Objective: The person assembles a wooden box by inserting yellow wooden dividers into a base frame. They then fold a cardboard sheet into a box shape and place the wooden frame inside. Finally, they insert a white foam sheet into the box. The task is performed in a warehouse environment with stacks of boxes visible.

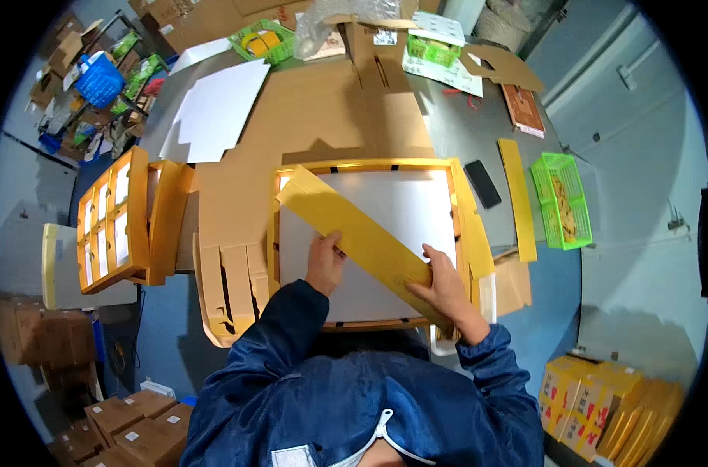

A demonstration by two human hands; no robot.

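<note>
A long yellow cardboard strip (369, 245) runs slantwise over a shallow yellow box (373, 165) with a white sheet (393, 198) lying inside its frame. My left hand (324, 265) is closed on the strip's near edge, left of its middle. Toward the strip's lower right end, my right hand (443, 289) grips it with the thumb on its face and the fingers partly raised. The box rests on brown cardboard (331, 117) right in front of me. Another yellow strip piece (472, 226) leans along the box's right side.
Yellow compartment frames (112, 222) stand at the left, near white sheets (214, 109). On the right lie a black phone (482, 184), a yellow strip (517, 198) and a green basket (561, 201). Yellow cartons (580, 405) sit low at the right, brown cartons (136, 424) low at the left.
</note>
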